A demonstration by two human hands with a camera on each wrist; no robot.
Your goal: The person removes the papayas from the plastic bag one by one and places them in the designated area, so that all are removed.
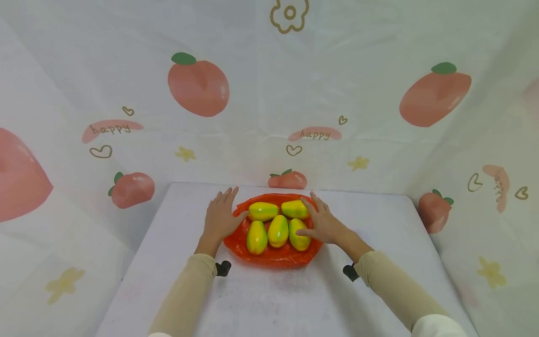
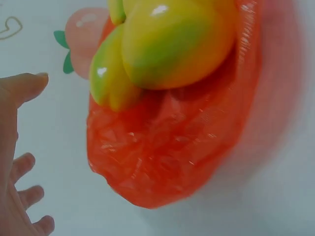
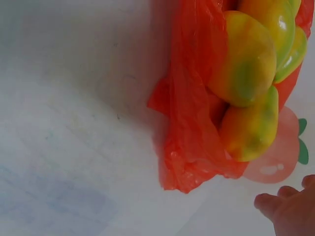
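Note:
Several yellow-green papayas (image 1: 278, 231) lie in two rows on a red plastic bag (image 1: 269, 260) spread into an oval like a shallow tray. My left hand (image 1: 221, 215) hovers at the bag's left side, fingers spread, thumb towards the back-left papaya (image 1: 263, 211). Over the right side is my right hand (image 1: 326, 222), fingers apart, partly covering the right papayas in the head view. Both wrist views show a gap between the fingers and the bag (image 2: 152, 162). The right wrist view shows the bag's crumpled edge (image 3: 189, 118) beside the papayas (image 3: 248, 125).
The bag stands on a white-covered table (image 1: 286, 304) near its back edge. White cloth walls (image 1: 261, 84) printed with peaches, hearts and flowers rise behind and at both sides. A dark wrist strap end (image 1: 223, 268) hangs by each sleeve.

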